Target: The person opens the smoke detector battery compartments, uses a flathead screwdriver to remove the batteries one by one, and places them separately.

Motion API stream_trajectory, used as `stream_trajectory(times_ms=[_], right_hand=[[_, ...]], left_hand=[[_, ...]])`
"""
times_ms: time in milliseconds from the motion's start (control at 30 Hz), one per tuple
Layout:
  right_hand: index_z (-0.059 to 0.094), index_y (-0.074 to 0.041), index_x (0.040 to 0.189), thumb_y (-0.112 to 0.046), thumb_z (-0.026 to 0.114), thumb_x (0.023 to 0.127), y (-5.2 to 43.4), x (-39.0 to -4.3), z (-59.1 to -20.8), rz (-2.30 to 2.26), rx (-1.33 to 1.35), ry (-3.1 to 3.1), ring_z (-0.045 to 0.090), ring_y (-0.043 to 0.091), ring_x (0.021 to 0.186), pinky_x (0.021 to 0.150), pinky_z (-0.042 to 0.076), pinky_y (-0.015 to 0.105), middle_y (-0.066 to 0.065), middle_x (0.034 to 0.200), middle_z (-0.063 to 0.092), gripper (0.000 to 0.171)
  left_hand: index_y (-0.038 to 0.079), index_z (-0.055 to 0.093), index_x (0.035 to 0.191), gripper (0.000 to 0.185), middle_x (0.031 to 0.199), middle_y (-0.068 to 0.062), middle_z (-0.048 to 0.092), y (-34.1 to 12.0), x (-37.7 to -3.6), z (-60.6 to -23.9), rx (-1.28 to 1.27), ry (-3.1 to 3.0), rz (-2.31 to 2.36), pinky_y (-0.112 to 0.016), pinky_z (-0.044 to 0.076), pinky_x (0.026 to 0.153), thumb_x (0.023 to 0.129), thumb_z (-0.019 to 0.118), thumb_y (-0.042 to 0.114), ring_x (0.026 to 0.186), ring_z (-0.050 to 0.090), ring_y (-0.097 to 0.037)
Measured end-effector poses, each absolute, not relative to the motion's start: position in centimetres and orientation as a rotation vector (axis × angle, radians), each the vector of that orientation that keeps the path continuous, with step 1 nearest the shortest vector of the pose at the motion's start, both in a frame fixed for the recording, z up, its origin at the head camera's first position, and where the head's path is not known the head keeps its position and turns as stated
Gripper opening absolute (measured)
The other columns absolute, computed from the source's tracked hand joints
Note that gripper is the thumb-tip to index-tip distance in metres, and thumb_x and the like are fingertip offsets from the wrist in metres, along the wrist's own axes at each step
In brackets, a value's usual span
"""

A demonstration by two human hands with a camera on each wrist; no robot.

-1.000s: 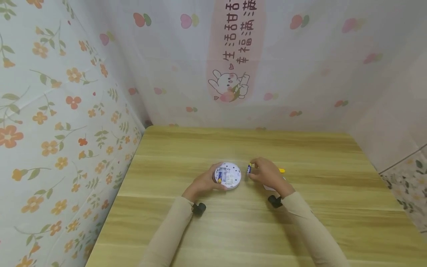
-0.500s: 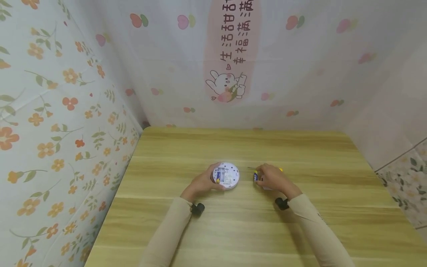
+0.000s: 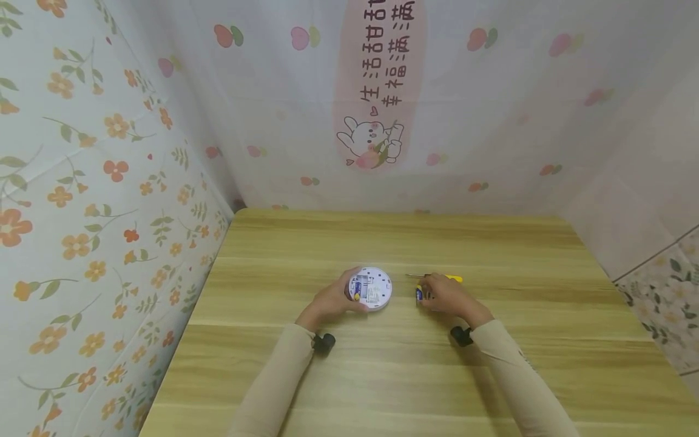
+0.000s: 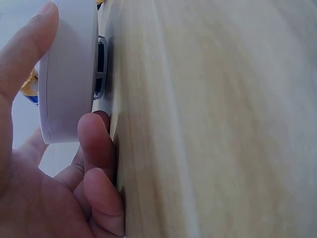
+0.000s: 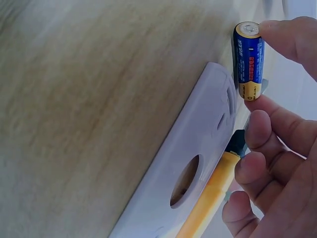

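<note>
One loose batt. (image 5: pixel 249 60) was pinched by its ends in the R hand (image 3: pixel 450 296), near & right of the white device (image 3: pixel 378 291) gripped in the L hand (image 3: pixel 329 300), long axis approx. parallel to the seated batt. (image 3: pixel 357 287)

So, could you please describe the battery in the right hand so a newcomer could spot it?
Over the wood-grain table, find the right hand. It pinches a blue-and-gold battery by its ends, unlike the similar second battery in the round white device.
</note>
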State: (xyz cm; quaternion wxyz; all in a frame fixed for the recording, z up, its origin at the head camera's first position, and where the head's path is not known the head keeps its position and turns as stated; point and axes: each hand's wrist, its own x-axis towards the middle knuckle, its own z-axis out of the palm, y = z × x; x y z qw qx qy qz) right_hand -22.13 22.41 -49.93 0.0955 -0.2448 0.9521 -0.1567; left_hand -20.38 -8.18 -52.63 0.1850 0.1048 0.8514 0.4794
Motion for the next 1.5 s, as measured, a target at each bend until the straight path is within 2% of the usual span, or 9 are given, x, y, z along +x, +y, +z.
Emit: stream_trajectory(times_ms=[433,667,833,933,1133,1233,1300,1400,1500], right_hand=[[0.06,0.003,0.119,-0.027,0.072,0.084,22.6,-22.0,-50.0,-0.475,-0.723,2.83,0.057,0.02,0.083,0.073,0.051,0.038,0.013,0.102,0.063,0.048],[0.06,0.001,0.121,-0.027,0.072,0.086,21.5,-22.6,-49.0,-0.475,-0.765,2.891,0.056,0.02,0.081,0.078,0.05,0.043,0.01,0.097,0.063,0.046],[0.061,0.001,0.123,-0.026,0.071,0.086,19.9,-22.8,-48.1,-0.564,-0.792,2.845,0.057,0.02,0.086,0.08,0.05,0.043,0.012,0.101,0.062,0.047],[0.06,0.001,0.124,-0.027,0.07,0.087,18.8,-22.7,-48.1,-0.674,-0.785,2.789,0.056,0.021,0.088,0.08,0.05,0.041,0.013,0.102,0.06,0.047],[0.061,0.003,0.121,-0.036,0.07,0.087,16.4,-22.5,-48.8,-0.844,-0.857,2.726,0.049,0.015,0.081,0.072,0.044,0.028,0.007,0.094,0.057,0.052],[0.061,0.003,0.119,-0.036,0.07,0.086,15.2,-22.5,-49.0,-0.847,-0.894,2.716,0.05,0.015,0.082,0.073,0.046,0.028,0.007,0.095,0.059,0.052],[0.061,0.002,0.12,-0.034,0.071,0.086,14.4,-22.3,-48.8,-0.841,-0.884,2.707,0.053,0.016,0.087,0.079,0.048,0.032,0.008,0.1,0.061,0.05],[0.062,0.0,0.119,-0.032,0.072,0.086,13.4,-22.1,-48.4,-0.78,-0.915,2.74,0.055,0.017,0.089,0.082,0.05,0.034,0.009,0.102,0.063,0.047],[0.065,-0.001,0.116,-0.031,0.072,0.084,12.5,-21.8,-47.9,-0.7,-0.981,2.792,0.056,0.017,0.087,0.079,0.05,0.033,0.009,0.101,0.064,0.045]], left_hand=[[0.036,0.026,0.151,0.104,0.153,-0.008,0.04,-8.1,-20.3,-52.5,0.258,2.354,1.409,-0.06,0.029,0.109,0.067,0.087,0.037,0.134,0.042,-0.036],[0.037,0.025,0.151,0.104,0.152,-0.01,0.04,-8.3,-20.4,-52.4,0.258,2.355,1.417,-0.06,0.029,0.109,0.067,0.087,0.036,0.132,0.043,-0.038],[0.034,0.024,0.152,0.105,0.151,-0.013,0.04,-8.2,-20.6,-52.8,0.297,2.363,1.403,-0.059,0.031,0.109,0.067,0.087,0.034,0.132,0.044,-0.038],[0.034,0.024,0.152,0.106,0.151,-0.012,0.042,-8.1,-20.5,-52.9,0.295,2.358,1.408,-0.058,0.031,0.108,0.067,0.088,0.034,0.131,0.045,-0.037],[0.035,0.024,0.152,0.105,0.148,-0.011,0.045,-8.0,-20.4,-52.8,0.302,2.38,1.383,-0.057,0.035,0.106,0.067,0.087,0.037,0.128,0.048,-0.035],[0.035,0.023,0.152,0.106,0.146,-0.01,0.048,-8.0,-20.3,-52.6,0.297,2.388,1.377,-0.054,0.037,0.104,0.068,0.086,0.039,0.123,0.051,-0.032],[0.033,0.023,0.153,0.106,0.144,-0.009,0.05,-8.0,-20.2,-52.5,0.293,2.387,1.382,-0.051,0.038,0.102,0.068,0.086,0.04,0.12,0.053,-0.029],[0.03,0.022,0.153,0.107,0.139,-0.008,0.053,-8.0,-20.2,-52.5,0.308,2.371,1.404,-0.046,0.04,0.099,0.068,0.086,0.037,0.115,0.054,-0.024],[0.027,0.021,0.154,0.106,0.135,-0.008,0.054,-8.1,-20.2,-52.6,0.332,2.342,1.434,-0.042,0.041,0.096,0.07,0.086,0.034,0.112,0.054,-0.022]])
